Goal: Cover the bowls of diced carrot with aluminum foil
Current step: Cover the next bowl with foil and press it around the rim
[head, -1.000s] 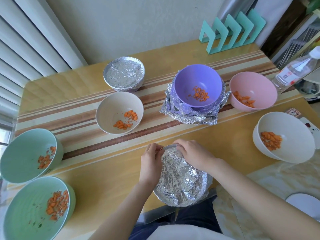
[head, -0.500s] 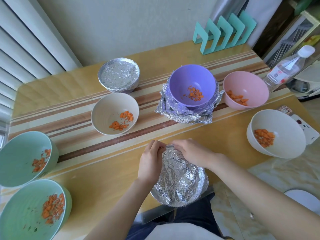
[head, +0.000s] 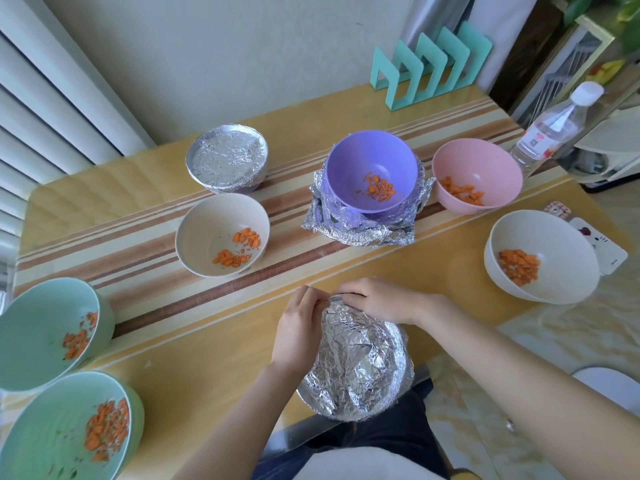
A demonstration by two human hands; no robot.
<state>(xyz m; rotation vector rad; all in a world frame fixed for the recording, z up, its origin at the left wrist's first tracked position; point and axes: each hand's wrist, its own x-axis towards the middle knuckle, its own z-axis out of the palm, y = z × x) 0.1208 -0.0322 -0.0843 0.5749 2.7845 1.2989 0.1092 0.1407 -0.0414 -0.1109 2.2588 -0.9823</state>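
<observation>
Foil-wrapped bowl (head: 360, 368), edge unfinished.
Left hand (head: 298, 327) and right hand (head: 377, 301) still pinch its 12 o'clock rim, fingers curled.

A glossy yellow wooden table (head: 194, 358), crossed from lower left to upper right by a band of brown and cream stripes, fills most of the frame, with a plain pale wall (head: 242, 64) behind it and white ribbed panels (head: 52, 98) down the left edge. A teal plastic rack of upright dividers (head: 433, 64) stands at the table's far edge, upper right of centre. At the right edge are a clear plastic bottle with a white cap (head: 550, 129) and, lower down, a white rectangular card with a cartoon print (head: 599, 251), above cream marbled floor tiles (head: 571, 341).
</observation>
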